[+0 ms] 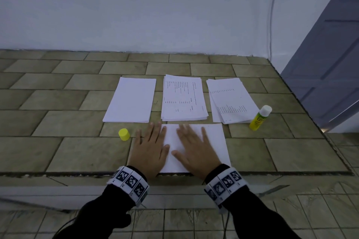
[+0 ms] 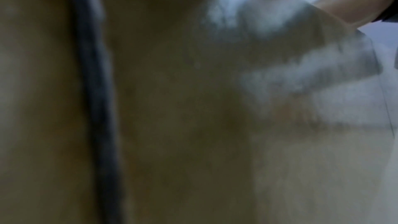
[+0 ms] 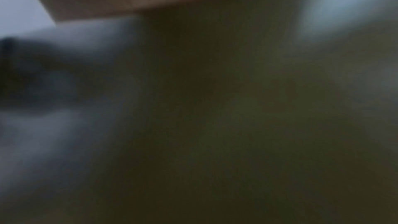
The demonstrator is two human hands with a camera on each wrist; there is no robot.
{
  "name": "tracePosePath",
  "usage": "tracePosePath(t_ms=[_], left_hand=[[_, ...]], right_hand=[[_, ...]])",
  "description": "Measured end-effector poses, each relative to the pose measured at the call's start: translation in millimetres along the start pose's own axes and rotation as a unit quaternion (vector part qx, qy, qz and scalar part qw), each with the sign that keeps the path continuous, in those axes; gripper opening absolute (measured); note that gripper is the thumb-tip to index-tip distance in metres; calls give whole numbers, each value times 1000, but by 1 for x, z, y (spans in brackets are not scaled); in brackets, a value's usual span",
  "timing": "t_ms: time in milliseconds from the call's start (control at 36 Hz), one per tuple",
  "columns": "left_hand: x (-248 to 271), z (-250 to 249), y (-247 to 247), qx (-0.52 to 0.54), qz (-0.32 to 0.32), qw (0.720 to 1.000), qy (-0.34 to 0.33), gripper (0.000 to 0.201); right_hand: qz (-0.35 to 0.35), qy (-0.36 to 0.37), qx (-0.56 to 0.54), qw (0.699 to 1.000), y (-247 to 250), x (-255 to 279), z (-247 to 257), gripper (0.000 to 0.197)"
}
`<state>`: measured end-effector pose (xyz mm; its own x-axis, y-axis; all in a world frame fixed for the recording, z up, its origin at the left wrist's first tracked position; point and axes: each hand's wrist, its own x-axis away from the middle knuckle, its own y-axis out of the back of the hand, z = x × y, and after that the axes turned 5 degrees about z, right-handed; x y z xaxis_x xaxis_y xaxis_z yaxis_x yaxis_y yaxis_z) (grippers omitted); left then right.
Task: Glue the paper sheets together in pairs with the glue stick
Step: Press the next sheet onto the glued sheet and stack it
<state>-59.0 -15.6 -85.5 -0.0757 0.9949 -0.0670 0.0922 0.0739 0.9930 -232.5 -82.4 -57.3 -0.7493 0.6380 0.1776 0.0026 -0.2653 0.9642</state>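
A white paper sheet (image 1: 215,141) lies at the front edge of the tiled surface. My left hand (image 1: 150,147) presses flat on its left part, fingers straight and spread. My right hand (image 1: 194,147) lies flat on its middle, fingers straight too. The yellow glue stick (image 1: 260,118) stands uncapped to the right, white tip up. Its yellow cap (image 1: 124,134) stands left of my left hand. Behind the sheet lie a blank stack (image 1: 130,100), a printed stack (image 1: 183,99) and a fanned printed stack (image 1: 231,101). Both wrist views are dark and blurred.
The tiled surface (image 1: 58,103) ends at a white wall behind and drops off at the right beside a grey door (image 1: 330,64). A thin cable (image 1: 272,15) runs down the wall. A lower tiled floor (image 1: 184,223) lies under my arms.
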Motion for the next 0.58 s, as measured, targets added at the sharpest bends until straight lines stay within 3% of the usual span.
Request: tracePosePath(t_ms=[111,222,333,583], left_hand=[[0,1,-1,-2,9,1000,-1,61],[-1,1,-1,-2,16,1000,5,61],[0,2,0,-4,21,1000,6,61],[1,2,2,-2,32,999,12,60]], right_hand=[[4,15,-2,1000,-12,-5,-2,98],[2,-49,17,999,-7,8,-35,105],[4,-121,19,992,-2,30,-70,98],[43,-121,8,992,15,32,-80,109]])
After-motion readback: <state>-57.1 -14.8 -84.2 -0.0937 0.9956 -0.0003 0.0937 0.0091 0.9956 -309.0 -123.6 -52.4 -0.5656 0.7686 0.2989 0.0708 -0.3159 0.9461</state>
